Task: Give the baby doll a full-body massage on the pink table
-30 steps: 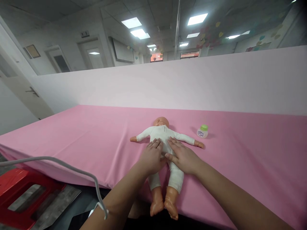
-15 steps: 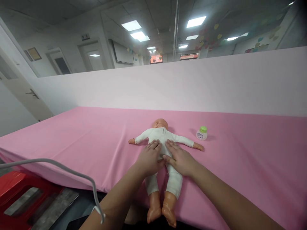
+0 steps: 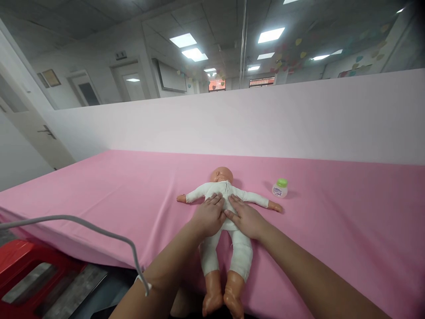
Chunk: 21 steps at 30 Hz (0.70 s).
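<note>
A baby doll (image 3: 228, 188) with a white cloth body lies stretched out on a pink sheet (image 3: 133, 195), arms spread and feet toward me. It appears to be lying face down, its head turned away. My left hand (image 3: 209, 215) rests flat on the left side of its lower back, fingers pointing toward the head. On the other side, my right hand (image 3: 247, 217) lies flat too, thumb reaching in toward my left hand. Both hands hold nothing. Beyond the doll's right-hand side stands a small clear bottle (image 3: 280, 189) with a green cap.
A grey cable (image 3: 83, 221) arcs in from the left and ends by my left forearm. Below the table edge is a red plastic stool (image 3: 23, 261). Behind the table rises a white wall (image 3: 232, 124) with glass above it.
Both hands have slid slightly up the doll's back toward its head, showing more of its hips and legs. The camera view has shifted slightly.
</note>
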Available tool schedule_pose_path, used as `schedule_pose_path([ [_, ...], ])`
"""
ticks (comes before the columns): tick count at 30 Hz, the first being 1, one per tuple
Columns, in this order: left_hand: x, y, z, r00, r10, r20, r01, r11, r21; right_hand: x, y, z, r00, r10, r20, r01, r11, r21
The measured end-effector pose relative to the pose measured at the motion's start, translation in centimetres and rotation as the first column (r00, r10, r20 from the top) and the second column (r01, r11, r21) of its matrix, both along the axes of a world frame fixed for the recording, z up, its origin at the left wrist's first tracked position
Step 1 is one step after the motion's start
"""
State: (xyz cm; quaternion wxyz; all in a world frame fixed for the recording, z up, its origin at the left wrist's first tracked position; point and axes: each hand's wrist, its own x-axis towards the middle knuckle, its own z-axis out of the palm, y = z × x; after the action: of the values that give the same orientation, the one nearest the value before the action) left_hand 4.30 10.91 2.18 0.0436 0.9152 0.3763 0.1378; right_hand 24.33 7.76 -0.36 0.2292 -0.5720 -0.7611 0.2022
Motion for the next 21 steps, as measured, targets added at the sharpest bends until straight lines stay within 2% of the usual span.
schedule_pose_path([
  [8, 0.6, 0.7, 2.6, 0.997, 0.068, 0.041, -0.068, 0.998, 0.001, 0.9, 1.6, 2.1, 0.998, -0.057, -0.037, 0.058, 0.997, 0.040],
  [15, 1.0, 1.4, 1.1, 0.998, 0.059, 0.019, -0.059, 0.998, -0.026, 0.6, 1.8, 0.6, 0.998, -0.041, -0.056, 0.042, 0.999, 0.015],
  [17, 0.9, 1.5, 1.3, 0.998, 0.064, 0.025, -0.063, 0.998, -0.029, 0.8, 2.0, 0.6, 0.996, -0.047, -0.079, 0.048, 0.999, 0.018],
  [21, 1.0, 2.3, 2.8, 0.994, 0.095, 0.050, -0.095, 0.995, -0.006, 1.5, 3.3, 1.1, 0.989, -0.061, -0.135, 0.069, 0.996, 0.061],
])
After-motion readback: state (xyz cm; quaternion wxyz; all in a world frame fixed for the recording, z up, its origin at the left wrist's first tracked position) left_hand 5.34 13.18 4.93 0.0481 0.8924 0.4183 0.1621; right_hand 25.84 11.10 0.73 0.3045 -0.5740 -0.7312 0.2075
